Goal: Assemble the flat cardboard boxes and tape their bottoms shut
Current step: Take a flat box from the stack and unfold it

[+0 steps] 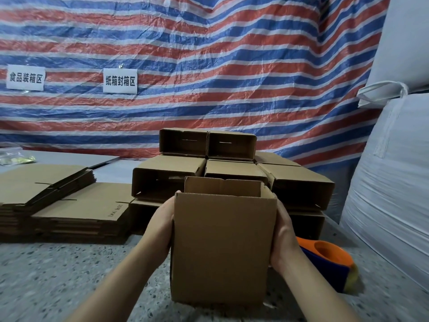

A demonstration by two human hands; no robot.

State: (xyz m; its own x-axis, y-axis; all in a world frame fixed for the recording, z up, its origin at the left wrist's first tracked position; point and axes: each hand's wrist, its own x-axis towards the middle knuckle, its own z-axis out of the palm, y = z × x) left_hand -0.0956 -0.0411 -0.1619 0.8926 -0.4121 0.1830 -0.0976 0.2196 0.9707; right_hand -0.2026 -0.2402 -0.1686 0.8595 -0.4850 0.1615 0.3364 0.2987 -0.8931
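Both hands, left (162,225) and right (283,231), clasp the upright box (221,242) between them.

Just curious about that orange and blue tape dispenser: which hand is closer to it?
Right. The right hand holds the brown cardboard box just beside the tape dispenser; the left hand is across the box.
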